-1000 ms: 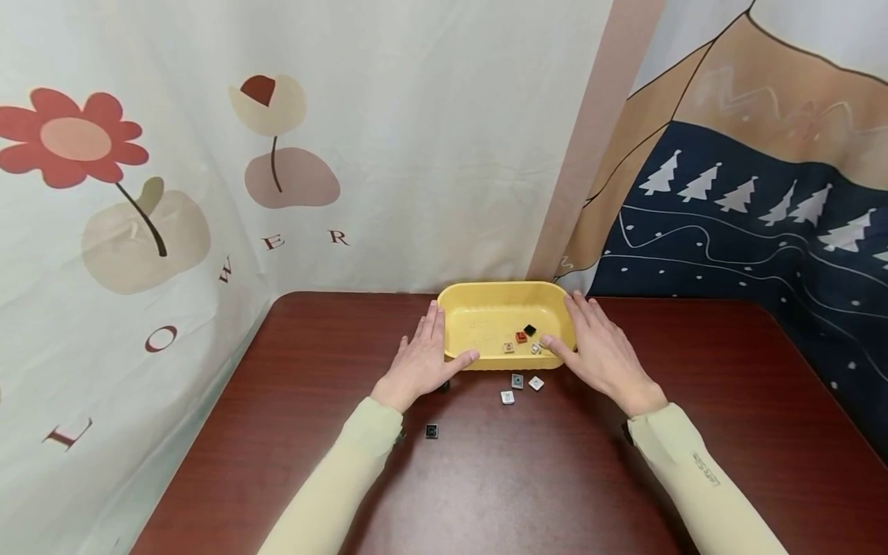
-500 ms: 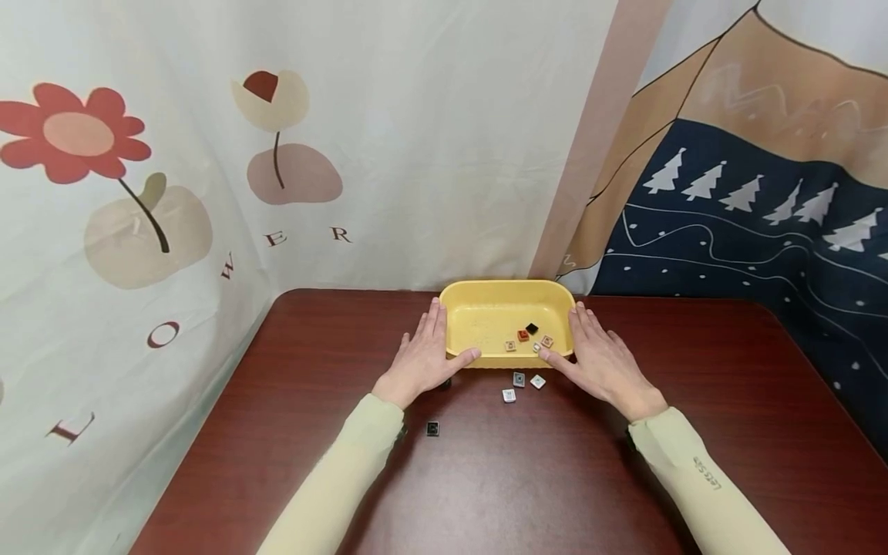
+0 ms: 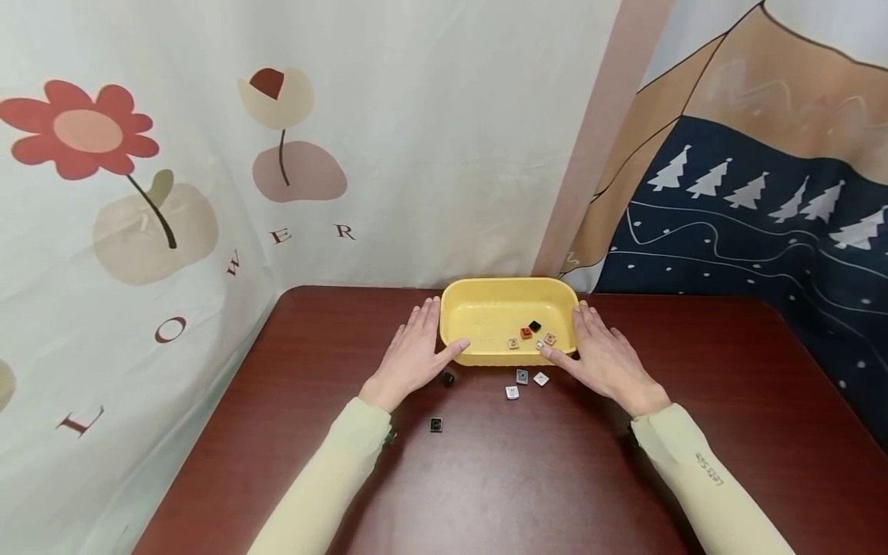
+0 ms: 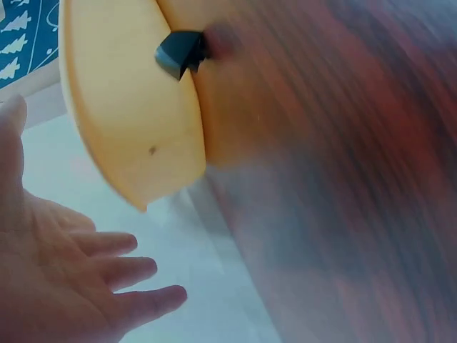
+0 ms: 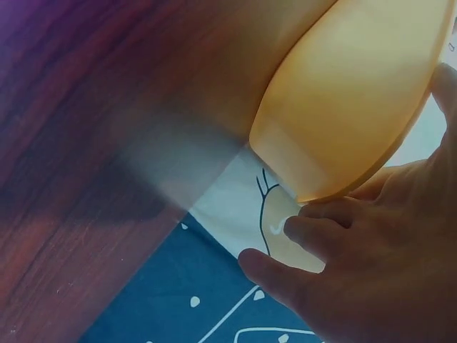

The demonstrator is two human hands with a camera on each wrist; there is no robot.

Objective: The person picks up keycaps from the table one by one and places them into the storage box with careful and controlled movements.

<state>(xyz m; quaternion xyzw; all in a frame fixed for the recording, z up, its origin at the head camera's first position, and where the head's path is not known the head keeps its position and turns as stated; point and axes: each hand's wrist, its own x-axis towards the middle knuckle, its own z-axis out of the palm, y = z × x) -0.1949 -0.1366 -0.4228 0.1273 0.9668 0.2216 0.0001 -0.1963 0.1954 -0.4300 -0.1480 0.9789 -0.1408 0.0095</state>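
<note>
A yellow plastic basin stands at the far edge of the table, holding several small square keycaps, among them a black keycap and an orange keycap. My left hand is beside its left end, fingers straight; the left wrist view shows a gap between palm and wall. At the right end, my right hand rests extended fingers along the wall, thumb over the front rim. Before the basin lie a grey keycap, two white keycaps and a black keycap. Another black keycap sits nearer me.
The dark red wooden table ends just behind the basin. A pale curtain with printed flowers hangs at the back and left, and a navy cloth with white trees hangs at the right.
My left hand has shifted left and come away from the basin's end, uncovering more of the black keycap near its thumb. The right hand stays at the basin, which has hardly moved.
</note>
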